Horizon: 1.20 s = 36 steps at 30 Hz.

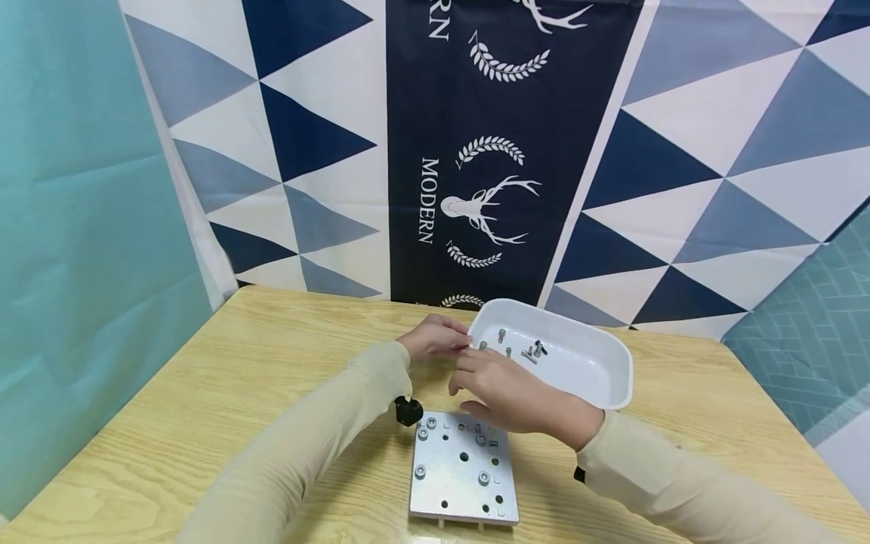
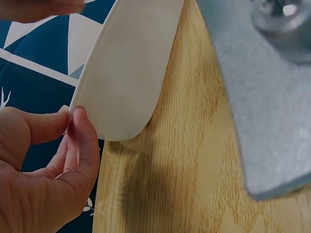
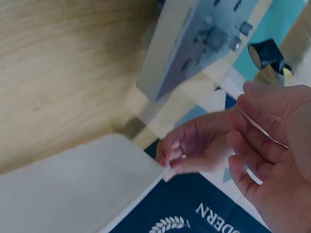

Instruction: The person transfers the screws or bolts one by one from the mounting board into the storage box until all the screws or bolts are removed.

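Observation:
My left hand [image 1: 435,338] pinches the rim of a white plastic tray [image 1: 578,370] at its left end, thumb and fingertips on the edge. In the left wrist view the tray's pale outer wall [image 2: 131,73] rises beside that hand. Several small metal screws [image 1: 501,335] lie in the tray, mostly towards its left half. My right hand [image 1: 503,389] hovers between the tray and a metal plate, its fingers loosely bent with nothing in them in the right wrist view. The silver metal plate [image 1: 451,487] has holes and several socket-head screws [image 1: 483,477] standing in it.
Everything stands on a wood-grain table [image 1: 272,378]. A wrist camera's black body [image 1: 409,411] hangs by the left sleeve, close to the plate's far left corner. A patterned cloth [image 1: 326,151] hangs behind the table's far edge, right behind the tray.

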Tool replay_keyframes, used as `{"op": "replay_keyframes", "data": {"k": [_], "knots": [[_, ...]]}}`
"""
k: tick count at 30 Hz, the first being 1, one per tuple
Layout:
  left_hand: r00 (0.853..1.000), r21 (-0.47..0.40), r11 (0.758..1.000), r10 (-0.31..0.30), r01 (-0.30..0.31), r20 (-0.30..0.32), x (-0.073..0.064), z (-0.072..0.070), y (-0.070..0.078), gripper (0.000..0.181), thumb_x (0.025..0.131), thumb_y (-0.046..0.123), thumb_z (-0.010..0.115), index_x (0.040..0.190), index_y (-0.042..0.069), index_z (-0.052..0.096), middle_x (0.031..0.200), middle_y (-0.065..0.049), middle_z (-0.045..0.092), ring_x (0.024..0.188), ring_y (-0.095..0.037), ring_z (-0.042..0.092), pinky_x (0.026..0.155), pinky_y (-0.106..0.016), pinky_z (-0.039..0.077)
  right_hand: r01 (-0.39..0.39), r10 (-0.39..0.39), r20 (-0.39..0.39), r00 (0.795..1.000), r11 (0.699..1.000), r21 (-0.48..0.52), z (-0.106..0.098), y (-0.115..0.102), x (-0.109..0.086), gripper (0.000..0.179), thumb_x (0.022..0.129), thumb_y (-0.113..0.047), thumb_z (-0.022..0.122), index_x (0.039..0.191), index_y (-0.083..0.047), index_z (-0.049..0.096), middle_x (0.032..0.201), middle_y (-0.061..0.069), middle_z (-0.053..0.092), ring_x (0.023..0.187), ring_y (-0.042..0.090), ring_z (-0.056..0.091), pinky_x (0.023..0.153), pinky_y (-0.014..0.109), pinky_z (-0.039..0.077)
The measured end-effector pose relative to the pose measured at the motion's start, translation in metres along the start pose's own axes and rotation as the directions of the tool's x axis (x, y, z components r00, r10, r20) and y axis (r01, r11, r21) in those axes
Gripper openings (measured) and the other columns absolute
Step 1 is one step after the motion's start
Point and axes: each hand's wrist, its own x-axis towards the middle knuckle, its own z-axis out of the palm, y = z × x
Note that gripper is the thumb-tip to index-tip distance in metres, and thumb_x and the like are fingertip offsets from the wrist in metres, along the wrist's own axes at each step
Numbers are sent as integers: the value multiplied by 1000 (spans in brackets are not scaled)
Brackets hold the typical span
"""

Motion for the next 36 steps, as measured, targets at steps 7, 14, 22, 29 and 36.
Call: {"op": "replay_keyframes", "data": {"k": [7,14,22,29,36], "knots": [[1000,-26,1000,6,-6,5,1,1,0,25,91,3,63,115,-3,64,99,-12,68,74,-12,64,91,-31,58,45,-43,77,996,999,-24,9,-8,4,15,87,-26,70,99,-18,68,95,-8,65,95,9,56,91,27,51],[1000,-31,999,11,-11,11,1,2,-1,23,91,3,63,113,-4,64,87,-7,64,70,-10,62,98,-36,55,56,-55,60,997,998,-18,18,-14,8,14,87,-28,69,98,-19,69,91,-8,64,88,8,55,80,22,49],[1000,-23,1000,9,-9,14,1,2,-1,26,91,3,62,116,-4,63,90,-8,65,70,-10,61,100,-38,54,52,-52,24,998,999,15,26,-20,11,14,86,-27,71,97,-18,69,91,-7,64,89,8,56,84,24,50],[1000,-20,1000,-3,3,3,1,2,0,24,91,3,63,114,-3,64,94,-10,66,74,-12,61,97,-36,56,26,-26,2,1000,997,67,33,-20,13,10,85,-24,71,92,-18,68,87,-8,63,87,7,57,84,23,51],[1000,-26,1000,-3,3,8,1,1,0,25,91,3,62,115,-4,64,90,-8,64,72,-12,61,98,-37,55,18,-15,-29,999,996,91,36,-19,14,7,85,-23,72,88,-19,66,84,-10,62,83,6,54,80,22,50]]}}
